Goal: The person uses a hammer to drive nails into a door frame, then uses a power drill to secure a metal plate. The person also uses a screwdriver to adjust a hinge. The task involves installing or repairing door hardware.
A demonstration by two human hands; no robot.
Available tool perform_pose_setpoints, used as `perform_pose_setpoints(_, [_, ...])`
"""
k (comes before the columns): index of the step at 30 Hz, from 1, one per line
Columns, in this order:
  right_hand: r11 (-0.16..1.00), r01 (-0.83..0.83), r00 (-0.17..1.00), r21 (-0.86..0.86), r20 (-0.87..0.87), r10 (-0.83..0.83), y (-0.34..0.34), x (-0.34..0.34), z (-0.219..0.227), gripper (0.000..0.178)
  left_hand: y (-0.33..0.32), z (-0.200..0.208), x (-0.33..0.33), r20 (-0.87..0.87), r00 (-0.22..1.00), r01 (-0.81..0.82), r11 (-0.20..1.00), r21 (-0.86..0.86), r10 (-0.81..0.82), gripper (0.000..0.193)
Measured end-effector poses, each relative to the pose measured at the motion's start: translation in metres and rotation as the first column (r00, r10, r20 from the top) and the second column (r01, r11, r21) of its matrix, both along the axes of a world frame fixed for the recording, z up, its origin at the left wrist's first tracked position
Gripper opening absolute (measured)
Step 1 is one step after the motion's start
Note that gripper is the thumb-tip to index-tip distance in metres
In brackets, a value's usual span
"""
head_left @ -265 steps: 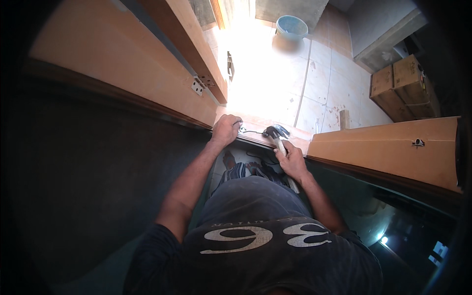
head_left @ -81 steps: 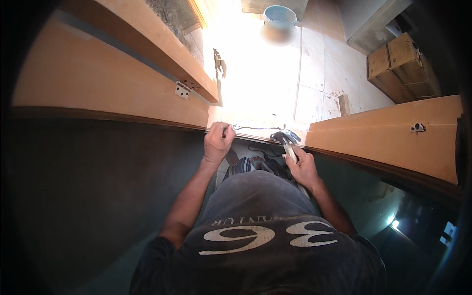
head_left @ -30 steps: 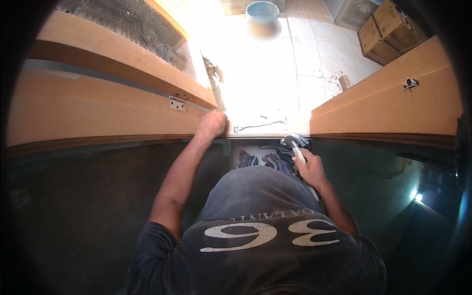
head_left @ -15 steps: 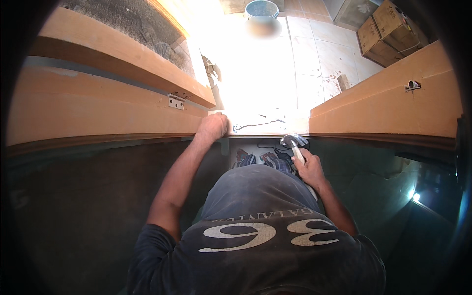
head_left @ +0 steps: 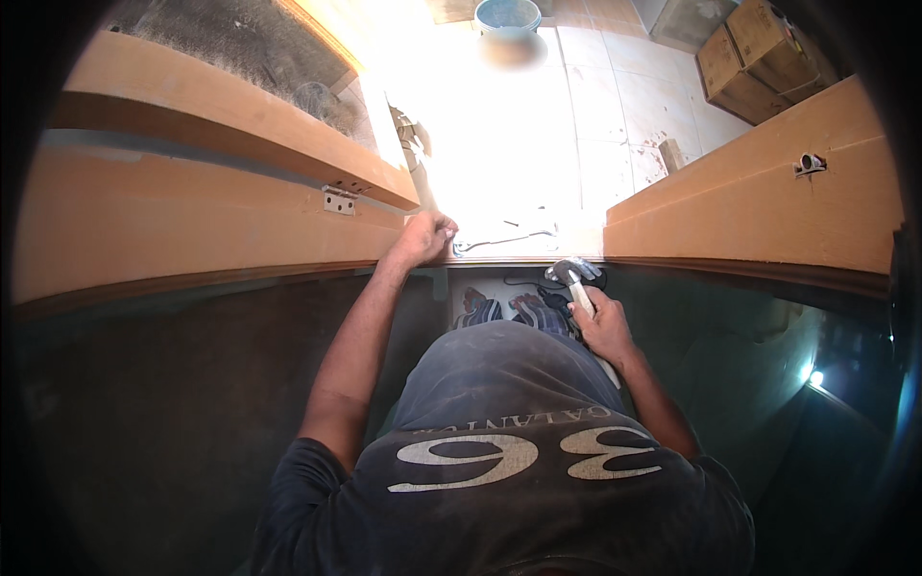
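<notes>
My right hand (head_left: 607,328) is wrapped around the pale handle of a hammer (head_left: 580,293), its metal head pointing forward, just on the near side of the wooden frame. My left hand (head_left: 425,239) is at the inner corner of the left wooden frame (head_left: 211,206), thumb and fingers pinched together. Whatever lies in that pinch is too small to make out. Beside these fingertips, on the bright ledge, rests a long thin metal tool (head_left: 504,238) with widened ends. A small dark nail-like piece (head_left: 512,224) lies just beyond it.
A metal hinge plate (head_left: 338,200) is fixed on the left frame; the right frame (head_left: 740,192) has a metal-lined hole (head_left: 810,164). Farther off are a bucket (head_left: 509,17), cardboard boxes (head_left: 764,53) and a small block (head_left: 670,156) on tiles. Dark green surfaces flank me.
My left hand has shifted slightly forward and right, and its fingertips now show past the frame's corner. The right hand with the hammer stays nearly still.
</notes>
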State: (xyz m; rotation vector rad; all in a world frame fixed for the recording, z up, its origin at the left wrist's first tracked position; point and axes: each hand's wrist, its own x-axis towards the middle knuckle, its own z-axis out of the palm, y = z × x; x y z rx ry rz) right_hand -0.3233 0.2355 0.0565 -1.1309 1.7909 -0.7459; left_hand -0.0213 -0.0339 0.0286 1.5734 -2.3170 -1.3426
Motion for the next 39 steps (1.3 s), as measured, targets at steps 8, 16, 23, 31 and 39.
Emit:
perform_pose_setpoints(8, [1.000, 0.011, 1.000, -0.009, 0.017, -0.010, -0.003, 0.001, 0.002, 0.029, 0.004, -0.004, 0.002, -0.005, 1.000, -0.002, 1.000, -0.004, 0.002, 0.015])
perform_pose_setpoints(16, [1.000, -0.002, 1.000, 0.009, 0.018, 0.002, -0.007, 0.001, 0.002, 0.029, 0.005, -0.013, 0.003, -0.057, 0.998, -0.026, 0.998, -0.056, 0.023, 0.011])
perform_pose_setpoints(23, [1.000, -0.007, 1.000, -0.001, 0.011, 0.007, -0.010, 0.000, -0.001, 0.029, 0.004, -0.015, 0.002, -0.031, 0.999, -0.033, 0.999, -0.041, 0.031, 0.011])
perform_pose_setpoints(31, [1.000, -0.017, 1.000, 0.017, 0.015, 0.016, -0.014, -0.001, 0.002, 0.029, 0.003, -0.015, -0.001, 0.049, 0.997, -0.058, 0.998, -0.034, 0.059, 0.012])
perform_pose_setpoints(39, [1.000, -0.016, 1.000, 0.017, 0.020, 0.015, -0.014, 0.000, -0.002, 0.030, 0.004, -0.004, -0.008, 0.090, 0.995, -0.033, 0.997, -0.063, 0.039, 0.012])
